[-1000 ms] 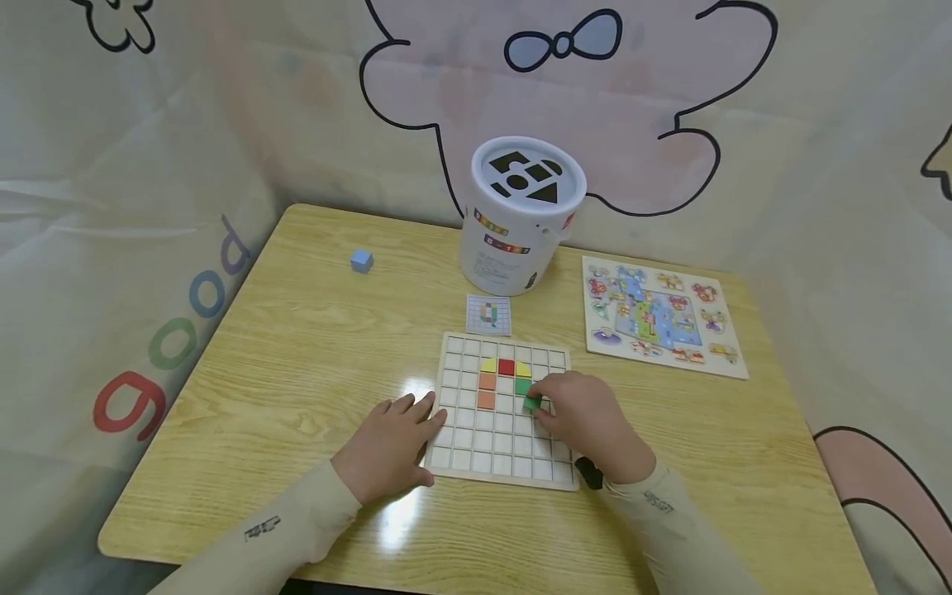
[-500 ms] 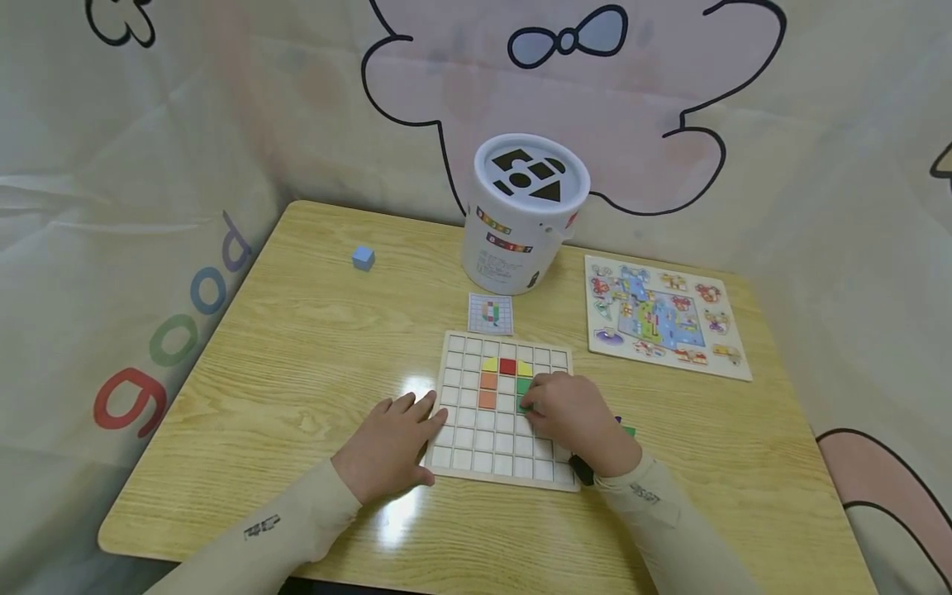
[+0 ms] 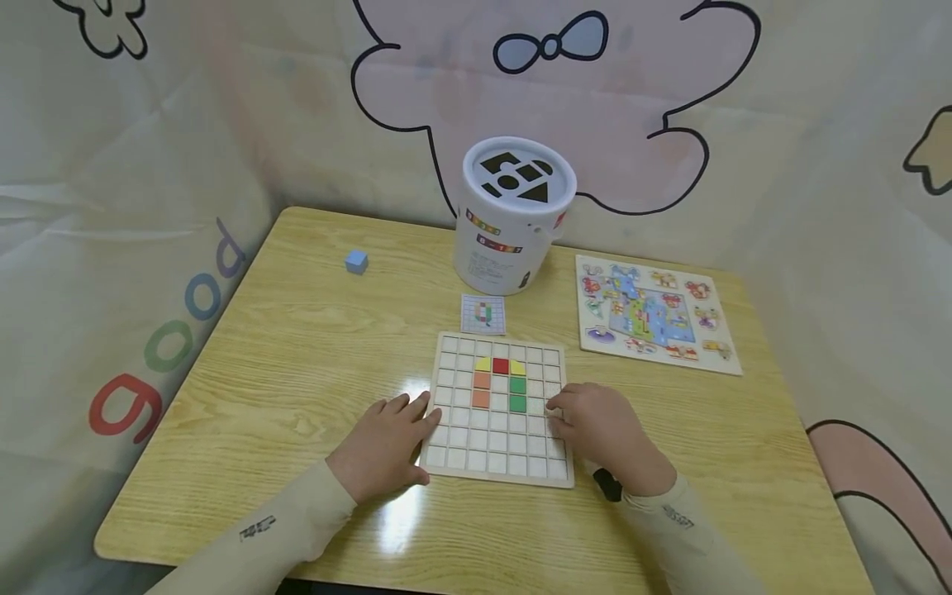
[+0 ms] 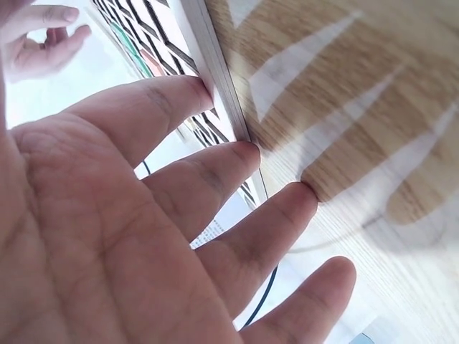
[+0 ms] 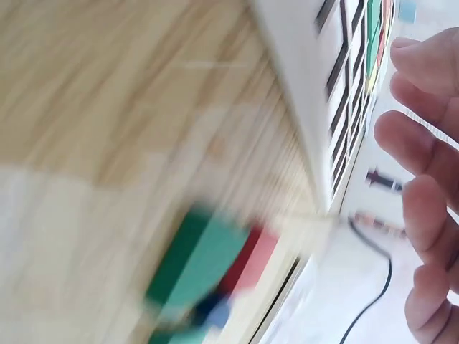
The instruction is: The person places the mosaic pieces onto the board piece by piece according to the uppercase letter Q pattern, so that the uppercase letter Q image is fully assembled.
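Note:
A white grid board [image 3: 497,441] lies on the table. On it stand a red block [image 3: 501,366] with a yellow piece [image 3: 483,364] on either side, orange blocks [image 3: 482,399] in the left column and green blocks [image 3: 517,403] in the right. My left hand [image 3: 381,446] rests at the board's left edge, its fingers spread and touching the rim [image 4: 215,68]. Over the board's right edge hovers my right hand [image 3: 606,430], fingers loosely bent and holding nothing. Below it, the right wrist view shows a blurred green block [image 5: 197,258], a red one [image 5: 251,259] and a dark blue one [image 5: 213,309] on the table.
Behind the board lies a small pattern card [image 3: 483,315]. A white bucket [image 3: 494,264] with a shape-hole lid stands farther back. At right is a picture puzzle board [image 3: 658,314]; a blue cube [image 3: 356,262] sits at far left. Fabric walls enclose the table.
The right hand set a green block into the cell below the other green one, released it and drew back to the right. The left hand stays at the board's edge.

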`<action>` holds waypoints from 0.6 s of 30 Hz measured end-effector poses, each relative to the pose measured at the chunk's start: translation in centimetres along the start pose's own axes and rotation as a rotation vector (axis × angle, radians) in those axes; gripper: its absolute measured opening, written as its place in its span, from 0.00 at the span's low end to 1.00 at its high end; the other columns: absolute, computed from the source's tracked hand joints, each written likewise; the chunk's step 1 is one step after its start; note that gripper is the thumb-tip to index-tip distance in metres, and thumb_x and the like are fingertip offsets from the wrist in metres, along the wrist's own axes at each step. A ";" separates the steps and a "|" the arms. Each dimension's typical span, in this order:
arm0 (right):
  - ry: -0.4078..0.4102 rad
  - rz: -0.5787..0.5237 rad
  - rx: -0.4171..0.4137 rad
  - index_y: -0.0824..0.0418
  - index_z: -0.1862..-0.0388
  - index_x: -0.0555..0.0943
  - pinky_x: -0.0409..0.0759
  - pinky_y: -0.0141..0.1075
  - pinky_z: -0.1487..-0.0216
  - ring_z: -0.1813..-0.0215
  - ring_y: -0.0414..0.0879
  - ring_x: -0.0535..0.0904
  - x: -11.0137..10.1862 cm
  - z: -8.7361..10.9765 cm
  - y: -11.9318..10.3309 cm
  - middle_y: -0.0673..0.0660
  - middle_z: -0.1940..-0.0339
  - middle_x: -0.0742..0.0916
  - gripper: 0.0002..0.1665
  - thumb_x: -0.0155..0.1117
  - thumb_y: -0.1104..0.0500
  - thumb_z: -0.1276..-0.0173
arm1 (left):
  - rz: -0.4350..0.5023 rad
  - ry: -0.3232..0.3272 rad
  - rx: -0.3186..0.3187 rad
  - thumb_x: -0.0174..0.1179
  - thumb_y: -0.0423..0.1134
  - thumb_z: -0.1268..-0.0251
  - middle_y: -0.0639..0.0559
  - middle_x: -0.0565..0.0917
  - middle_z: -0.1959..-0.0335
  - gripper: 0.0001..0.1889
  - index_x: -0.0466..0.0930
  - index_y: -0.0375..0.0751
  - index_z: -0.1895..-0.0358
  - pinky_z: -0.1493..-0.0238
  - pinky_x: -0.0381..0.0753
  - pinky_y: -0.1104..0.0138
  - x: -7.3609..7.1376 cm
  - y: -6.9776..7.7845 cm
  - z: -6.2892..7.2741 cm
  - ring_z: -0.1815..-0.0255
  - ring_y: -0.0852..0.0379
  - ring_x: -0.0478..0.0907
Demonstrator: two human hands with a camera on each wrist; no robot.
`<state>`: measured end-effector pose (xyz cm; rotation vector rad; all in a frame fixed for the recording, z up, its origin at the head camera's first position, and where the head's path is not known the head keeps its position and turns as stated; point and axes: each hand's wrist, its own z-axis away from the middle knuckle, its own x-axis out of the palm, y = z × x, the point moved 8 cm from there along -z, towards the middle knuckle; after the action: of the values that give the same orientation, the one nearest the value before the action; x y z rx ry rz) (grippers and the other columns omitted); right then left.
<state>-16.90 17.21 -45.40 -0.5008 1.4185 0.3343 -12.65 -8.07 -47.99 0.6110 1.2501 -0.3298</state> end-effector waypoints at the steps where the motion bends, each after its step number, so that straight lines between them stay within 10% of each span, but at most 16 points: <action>1: -0.002 -0.003 0.016 0.57 0.57 0.93 0.88 0.48 0.54 0.53 0.50 0.89 -0.1 0.5 0.5 0.51 0.57 0.92 0.07 0.77 0.58 0.32 | 0.004 -0.002 0.000 0.78 0.63 0.43 0.39 0.71 0.21 0.48 0.75 0.41 0.23 0.29 0.73 0.42 0.0 0.0 0.0 0.26 0.35 0.71; 18: -0.054 -0.080 0.329 0.55 0.53 0.92 0.87 0.54 0.58 0.53 0.56 0.89 0.1 6.9 8.1 0.54 0.54 0.91 0.10 0.78 0.56 0.32 | -0.008 0.012 0.032 0.77 0.63 0.43 0.37 0.72 0.23 0.48 0.75 0.39 0.24 0.31 0.75 0.41 0.2 -0.1 -0.1 0.27 0.33 0.72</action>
<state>-15.10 27.70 -46.03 -0.2754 1.3637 0.0467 -12.75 -8.00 -48.18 0.6367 1.2614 -0.3534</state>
